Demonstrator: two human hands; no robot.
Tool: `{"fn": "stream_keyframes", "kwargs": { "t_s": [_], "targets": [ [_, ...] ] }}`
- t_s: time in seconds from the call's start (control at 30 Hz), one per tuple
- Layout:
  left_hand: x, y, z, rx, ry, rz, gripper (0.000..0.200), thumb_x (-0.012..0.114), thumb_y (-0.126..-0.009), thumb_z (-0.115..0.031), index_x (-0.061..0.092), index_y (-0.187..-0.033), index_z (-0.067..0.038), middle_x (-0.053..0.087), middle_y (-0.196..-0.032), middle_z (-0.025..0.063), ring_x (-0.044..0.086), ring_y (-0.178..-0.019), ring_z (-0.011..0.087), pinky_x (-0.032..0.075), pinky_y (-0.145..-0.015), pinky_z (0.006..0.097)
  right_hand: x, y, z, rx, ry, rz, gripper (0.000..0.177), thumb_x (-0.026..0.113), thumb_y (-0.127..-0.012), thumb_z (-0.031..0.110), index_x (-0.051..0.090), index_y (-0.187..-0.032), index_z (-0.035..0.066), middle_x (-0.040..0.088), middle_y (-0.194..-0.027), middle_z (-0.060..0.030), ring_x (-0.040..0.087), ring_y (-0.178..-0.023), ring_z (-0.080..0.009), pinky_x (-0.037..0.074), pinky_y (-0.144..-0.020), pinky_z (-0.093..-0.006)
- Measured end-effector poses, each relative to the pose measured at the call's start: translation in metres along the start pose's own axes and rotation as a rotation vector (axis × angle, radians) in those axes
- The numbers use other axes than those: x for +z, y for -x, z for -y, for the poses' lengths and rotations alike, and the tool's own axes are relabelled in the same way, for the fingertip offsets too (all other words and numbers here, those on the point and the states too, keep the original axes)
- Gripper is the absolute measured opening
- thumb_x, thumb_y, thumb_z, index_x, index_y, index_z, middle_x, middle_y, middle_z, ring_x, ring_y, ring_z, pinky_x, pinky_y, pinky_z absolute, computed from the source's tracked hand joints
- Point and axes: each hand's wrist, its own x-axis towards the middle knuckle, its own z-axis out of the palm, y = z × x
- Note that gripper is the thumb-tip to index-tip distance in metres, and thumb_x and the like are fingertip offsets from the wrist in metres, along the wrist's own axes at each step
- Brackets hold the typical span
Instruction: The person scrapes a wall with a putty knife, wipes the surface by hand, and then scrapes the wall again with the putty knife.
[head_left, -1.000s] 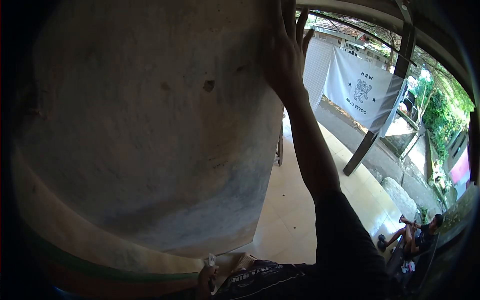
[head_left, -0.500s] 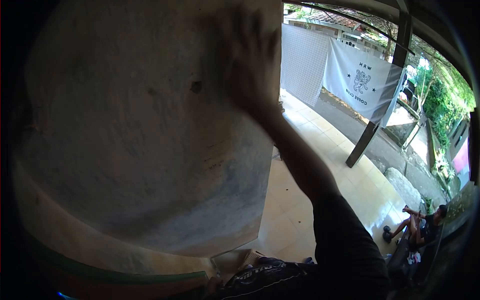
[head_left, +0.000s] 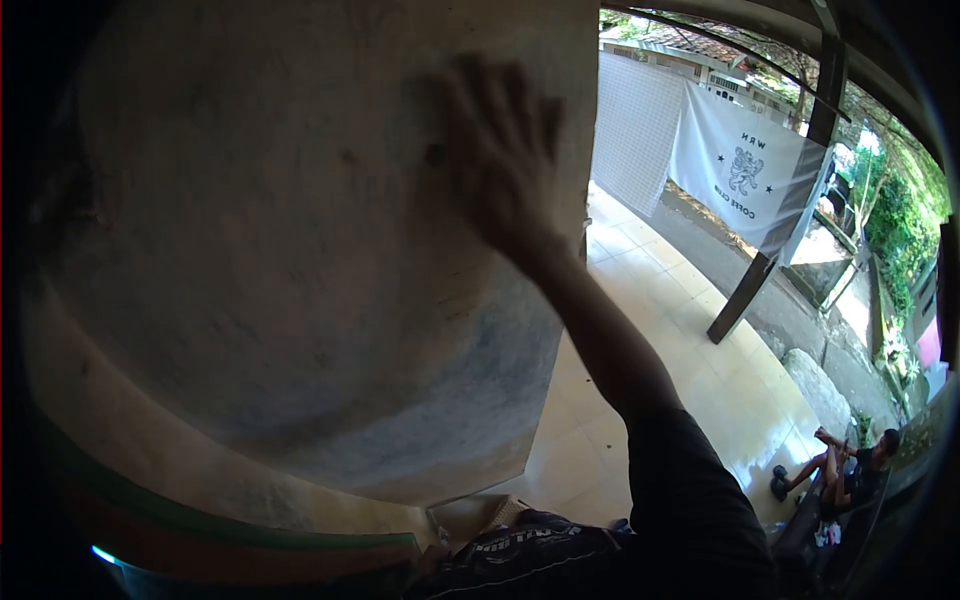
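Observation:
My right hand (head_left: 500, 160) is raised in front of a large mottled wall (head_left: 260, 240), its fingers spread and its palm turned towards the surface. It is slightly blurred and overlaps the wall near that wall's right edge. Nothing shows between the fingers. A small dark spot (head_left: 435, 155) marks the wall just left of the hand. From the lower right, my bare forearm and dark sleeve (head_left: 690, 480) stretch up to it. My left hand is not visible.
A green-edged ledge (head_left: 300, 545) runs along the lower left. Right of the wall lies a tiled floor (head_left: 640, 370) with a slanting dark post (head_left: 740, 295). A white banner (head_left: 740, 170) hangs beyond. A person (head_left: 850, 475) sits at the lower right.
My spread right hand has shifted down and to the left across the wall, nearer the dark spot. The whole scene has swung slightly rightward in view.

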Motion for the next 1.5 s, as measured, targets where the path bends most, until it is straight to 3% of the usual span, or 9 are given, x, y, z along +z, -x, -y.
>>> {"fn": "stream_keyframes", "kwargs": {
  "t_s": [0.17, 0.37, 0.57, 0.7, 0.83, 1.07, 1.17, 1.3, 1.5],
  "targets": [
    [0.006, 0.010, -0.002, -0.144, 0.131, -0.092, 0.019, 0.054, -0.085, -0.020, 0.055, -0.075, -0.003, 0.053, -0.059, 0.0073, 0.049, -0.044, 0.0187, 0.040, -0.039, 0.0338, 0.000, -0.021, -0.037, 0.269, 0.056, -0.303, 0.067, 0.050, -0.083, 0.018, 0.027, -0.145, 0.018, 0.017, -0.153, -0.0110, 0.011, -0.140, -0.0391, 0.007, -0.105, -0.0648],
    [-0.014, -0.009, -0.010, -0.276, 0.206, -0.113, 0.019, 0.054, -0.085, -0.019, 0.054, -0.075, -0.003, 0.052, -0.059, 0.0073, 0.049, -0.044, 0.0186, 0.040, -0.039, 0.0335, 0.033, -0.011, 0.106, -0.320, -0.110, -0.043, 0.056, 0.053, -0.085, 0.027, 0.037, -0.139, 0.020, 0.026, -0.148, -0.0112, 0.019, -0.137, -0.0383, 0.017, -0.105, -0.0617],
    [-0.024, 0.034, 0.007, -0.463, 0.317, -0.156, 0.019, 0.053, -0.085, -0.018, 0.054, -0.074, -0.003, 0.052, -0.059, 0.0074, 0.048, -0.044, 0.0185, 0.039, -0.039, 0.0332, -0.010, -0.035, -0.022, 0.130, 0.089, -0.230, 0.060, 0.047, -0.086, 0.019, 0.030, -0.143, 0.016, 0.023, -0.150, -0.0092, 0.014, -0.138, -0.0392, 0.013, -0.106, -0.0622],
    [-0.012, 0.012, 0.005, -0.547, 0.410, -0.171, 0.019, 0.053, -0.085, -0.018, 0.054, -0.073, -0.003, 0.052, -0.059, 0.0074, 0.048, -0.043, 0.0185, 0.039, -0.039, 0.0330, 0.011, -0.047, 0.001, 0.177, 0.028, -0.388, 0.058, 0.046, -0.086, 0.015, 0.033, -0.142, 0.020, 0.020, -0.152, -0.0091, 0.011, -0.140, -0.0370, 0.014, -0.106, -0.0612],
    [-0.025, -0.015, -0.022, -0.660, 0.433, -0.159, 0.018, 0.053, -0.085, -0.017, 0.054, -0.073, -0.003, 0.052, -0.058, 0.0074, 0.048, -0.043, 0.0184, 0.039, -0.039, 0.0328, 0.036, -0.027, 0.114, -0.336, -0.223, -0.078, 0.056, 0.047, -0.085, 0.020, 0.035, -0.140, 0.014, 0.025, -0.149, -0.0086, 0.017, -0.138, -0.0354, 0.013, -0.109, -0.0576],
    [-0.018, -0.040, -0.062, -0.868, 0.551, -0.203, 0.018, 0.053, -0.085, -0.017, 0.054, -0.072, -0.003, 0.051, -0.058, 0.0074, 0.048, -0.043, 0.0183, 0.039, -0.038, 0.0325, -0.014, -0.033, -0.033, 0.197, 0.017, -0.338, 0.061, 0.050, -0.085, 0.020, 0.031, -0.141, 0.005, 0.026, -0.148, -0.0152, 0.012, -0.140, -0.0369, 0.009, -0.109, -0.0604],
    [-0.020, -0.034, -0.094, -1.001, 0.446, -0.261, 0.015, 0.053, -0.084, -0.014, 0.053, -0.073, -0.004, 0.050, -0.057, 0.0073, 0.047, -0.041, 0.0170, 0.038, -0.037, 0.0310, 0.019, -0.034, -0.005, 0.255, 0.177, -0.204, 0.063, 0.048, -0.086, 0.021, 0.026, -0.142, 0.002, 0.023, -0.149, -0.0170, 0.007, -0.141, -0.0375, 0.006, -0.108, -0.0622],
    [-0.036, -0.008, -0.081, -0.950, 0.448, -0.015, 0.020, 0.044, -0.086, -0.018, 0.051, -0.071, -0.007, 0.045, -0.055, 0.0021, 0.043, -0.043, 0.0129, 0.033, -0.037, 0.0295, 0.034, 0.015, 0.090, -0.308, -0.085, 0.037, 0.054, 0.045, -0.089, 0.022, 0.033, -0.139, 0.004, 0.021, -0.149, -0.0192, 0.011, -0.140, -0.0339, 0.008, -0.108, -0.0612],
    [-0.033, 0.015, -0.054, -0.725, 0.288, 0.097, 0.018, 0.047, -0.086, -0.017, 0.052, -0.073, -0.006, 0.047, -0.056, 0.0034, 0.044, -0.042, 0.0137, 0.034, -0.038, 0.0299, -0.006, -0.013, -0.057, 0.221, -0.016, -0.192, 0.061, 0.048, -0.088, 0.022, 0.025, -0.144, 0.012, 0.018, -0.150, -0.0181, 0.012, -0.140, -0.0371, 0.008, -0.109, -0.0590]
  ]
}}
